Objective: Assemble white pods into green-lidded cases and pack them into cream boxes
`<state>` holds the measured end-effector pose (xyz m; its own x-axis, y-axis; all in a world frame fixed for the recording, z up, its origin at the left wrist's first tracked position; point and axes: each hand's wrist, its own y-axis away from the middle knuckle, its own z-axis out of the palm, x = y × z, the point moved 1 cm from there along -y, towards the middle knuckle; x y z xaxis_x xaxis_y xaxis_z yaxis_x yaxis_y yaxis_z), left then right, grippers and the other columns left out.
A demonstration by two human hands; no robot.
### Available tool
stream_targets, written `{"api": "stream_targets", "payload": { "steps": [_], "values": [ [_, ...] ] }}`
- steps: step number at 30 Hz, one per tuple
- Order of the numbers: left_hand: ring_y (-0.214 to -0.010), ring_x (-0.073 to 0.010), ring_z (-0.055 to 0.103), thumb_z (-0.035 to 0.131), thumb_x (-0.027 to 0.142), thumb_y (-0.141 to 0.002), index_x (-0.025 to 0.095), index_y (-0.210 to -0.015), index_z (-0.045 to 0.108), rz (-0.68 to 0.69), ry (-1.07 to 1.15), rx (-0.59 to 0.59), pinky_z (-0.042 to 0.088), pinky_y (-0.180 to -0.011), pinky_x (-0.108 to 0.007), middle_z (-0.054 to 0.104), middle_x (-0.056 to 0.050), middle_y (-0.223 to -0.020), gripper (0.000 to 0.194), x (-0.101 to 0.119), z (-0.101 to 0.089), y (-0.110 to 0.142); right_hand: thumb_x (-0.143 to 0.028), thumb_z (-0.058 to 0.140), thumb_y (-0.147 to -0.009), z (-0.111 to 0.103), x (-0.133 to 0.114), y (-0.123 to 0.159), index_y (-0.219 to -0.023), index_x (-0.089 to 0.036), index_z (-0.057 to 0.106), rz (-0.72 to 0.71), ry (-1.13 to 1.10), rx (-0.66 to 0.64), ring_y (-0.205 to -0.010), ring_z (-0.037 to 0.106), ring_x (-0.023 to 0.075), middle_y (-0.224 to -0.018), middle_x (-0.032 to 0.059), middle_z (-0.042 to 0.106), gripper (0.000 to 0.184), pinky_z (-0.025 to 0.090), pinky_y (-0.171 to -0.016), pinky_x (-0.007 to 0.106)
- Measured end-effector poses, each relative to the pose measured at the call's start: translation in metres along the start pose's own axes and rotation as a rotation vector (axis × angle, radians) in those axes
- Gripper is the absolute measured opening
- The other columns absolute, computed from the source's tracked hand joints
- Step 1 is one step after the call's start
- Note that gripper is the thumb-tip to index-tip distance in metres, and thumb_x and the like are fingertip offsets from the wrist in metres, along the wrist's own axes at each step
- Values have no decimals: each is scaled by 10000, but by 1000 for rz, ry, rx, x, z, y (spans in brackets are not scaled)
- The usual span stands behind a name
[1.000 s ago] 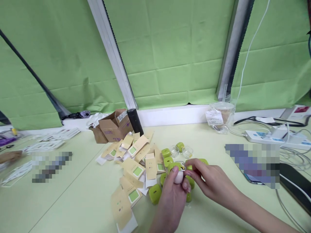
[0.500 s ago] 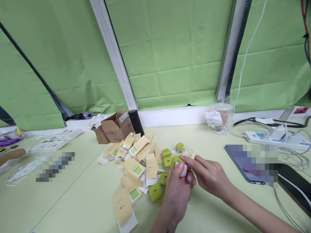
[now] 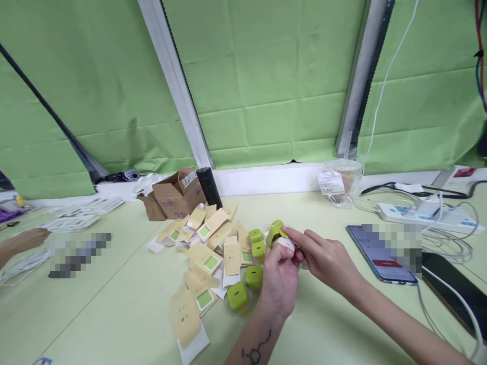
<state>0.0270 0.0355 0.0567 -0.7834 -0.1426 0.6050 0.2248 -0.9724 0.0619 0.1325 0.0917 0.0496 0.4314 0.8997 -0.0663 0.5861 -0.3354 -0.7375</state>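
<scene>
My left hand (image 3: 280, 284) is closed round a small rounded white case (image 3: 284, 245), which looks like an earbud case, its thumb pressed on the front. A green soft cover (image 3: 274, 233) sits partly over the white case, leaving its front bare. With the index fingertip, my right hand (image 3: 323, 256) touches the cover's edge; its other fingers curl beside the case and are partly hidden. Close by on the table lie several square green covers, such as one (image 3: 238, 297) with a dark slot on top.
Opened beige paper packets (image 3: 207, 261) spread left of my hands. Behind them stand a brown carton (image 3: 178, 195) and a black cylinder (image 3: 209, 187). A bagged cup (image 3: 344, 180), a phone (image 3: 371, 253) and a power strip (image 3: 426, 218) are rightward. Another person's hand (image 3: 32, 238) is far left.
The camera view has shifted slightly, and both hands appear a little higher. The white case is tilted differently, with more of its marked front showing under the green cover. The other person's hand reaches further in.
</scene>
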Motion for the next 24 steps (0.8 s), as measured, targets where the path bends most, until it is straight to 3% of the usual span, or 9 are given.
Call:
{"api": "stream_targets", "payload": {
  "steps": [3,6,9,11,14,18,21,24],
  "values": [
    [-632,-108,503,589,92,-594,172,-740,552,-58,-68,-80,413,-646,-245,561,12,-690,170,5,-3,1,-176,366,-913,-7,5,-3,-1247,-220,527,143,-266,-150,-594,583,132,-797,33,654,373,422,-520,223],
    [-656,-105,525,594,37,-586,201,-928,533,-91,-172,-139,415,-656,-239,579,22,-744,385,14,-8,1,-314,411,-932,-13,5,-5,-1242,-226,506,369,-555,-263,-527,503,114,-670,-22,551,336,398,-500,218],
    [-735,-108,551,628,27,-596,227,-1028,477,-79,-271,-158,421,-699,-232,588,20,-825,499,25,-12,-2,-427,497,-880,-13,5,-7,-1135,-195,566,546,-601,-288,-490,407,109,-588,-64,383,352,328,-463,222],
    [-786,-122,562,656,102,-652,235,-1052,440,-62,-337,-165,428,-718,-243,581,12,-866,474,32,-13,-6,-489,559,-825,-8,5,-11,-1022,-183,620,622,-575,-305,-484,352,107,-557,-77,307,369,275,-453,226],
    [-703,-121,549,589,256,-777,252,-1123,357,-19,-536,-165,430,-653,-254,562,24,-813,417,40,-16,-17,-526,627,-755,3,10,-24,-946,-151,638,690,-702,-324,-490,305,102,-543,-81,300,421,226,-445,228],
    [-631,-127,553,578,362,-803,246,-1217,245,-12,-696,-232,442,-648,-283,557,45,-725,544,46,-23,-45,-528,666,-710,17,25,-42,-920,-142,650,675,-852,-310,-557,380,108,-627,-35,474,441,296,-491,228],
    [-638,-138,584,604,418,-782,227,-1218,261,-28,-750,-306,459,-681,-320,586,24,-750,587,43,-30,-75,-548,616,-743,25,42,-43,-876,-144,664,686,-875,-312,-537,376,96,-645,-24,509,428,286,-467,220],
    [-672,-151,601,689,363,-720,205,-1176,360,-25,-862,-388,460,-699,-339,619,-15,-832,584,31,-36,-105,-565,548,-786,35,60,-30,-912,-151,651,739,-871,-299,-442,288,73,-572,-56,454,445,215,-400,210]
  ]
}}
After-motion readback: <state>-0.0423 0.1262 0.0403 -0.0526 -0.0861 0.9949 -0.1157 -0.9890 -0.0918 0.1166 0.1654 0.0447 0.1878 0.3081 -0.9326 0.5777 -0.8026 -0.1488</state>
